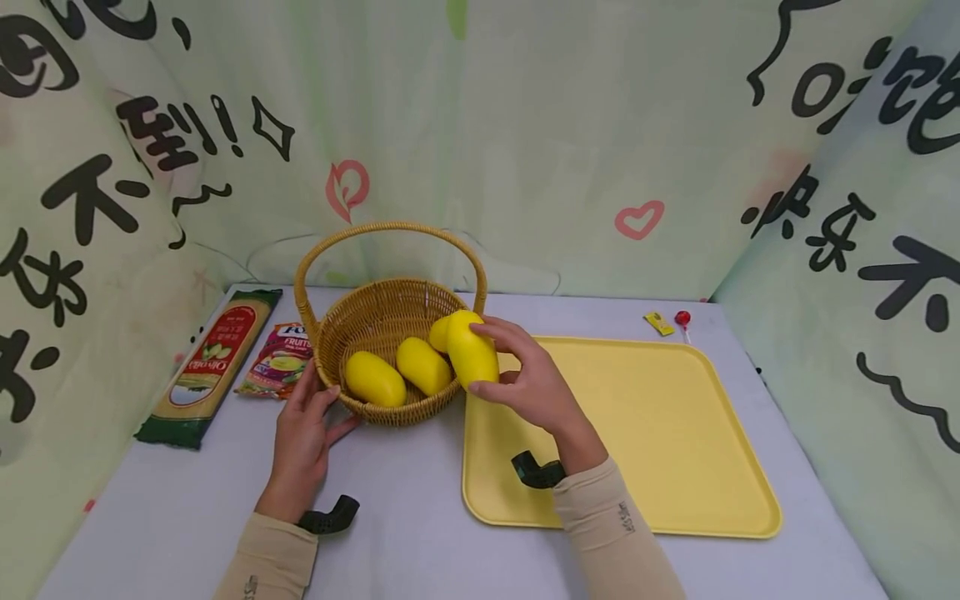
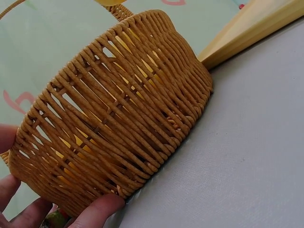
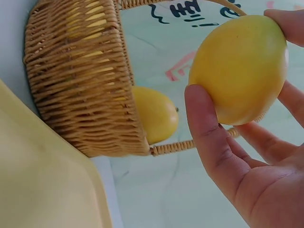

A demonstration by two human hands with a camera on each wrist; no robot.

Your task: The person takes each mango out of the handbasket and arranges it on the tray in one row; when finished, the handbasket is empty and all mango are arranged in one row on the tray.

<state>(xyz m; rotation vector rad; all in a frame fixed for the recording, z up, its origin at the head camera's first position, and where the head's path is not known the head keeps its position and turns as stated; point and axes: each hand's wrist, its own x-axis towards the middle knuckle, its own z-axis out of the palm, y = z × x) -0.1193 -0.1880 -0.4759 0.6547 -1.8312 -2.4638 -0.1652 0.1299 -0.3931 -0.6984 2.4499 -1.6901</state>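
Observation:
My right hand (image 1: 536, 383) holds a yellow mango (image 1: 472, 348) between thumb and fingers, above the right rim of a wicker basket (image 1: 393, 412). In the right wrist view, the held mango (image 3: 240, 69) is beside the basket (image 3: 80, 80), clear of its rim. Several more mangoes lie in the basket, one at the front left (image 1: 375, 379) and another near the middle (image 1: 422, 367). My left hand (image 1: 300, 442) grips the basket's left side. In the left wrist view its fingers are at the basket's end and the thumb (image 2: 102, 209) presses low on the woven wall (image 2: 114, 109).
Right of the basket lies a yellow tray (image 1: 630, 433). Behind it are a small yellow packet (image 1: 658, 323) and a red lollipop (image 1: 682, 318). At the left lie a long olive-pictured package (image 1: 213, 367) and a fruit candy bag (image 1: 276, 362). Printed curtains surround the table.

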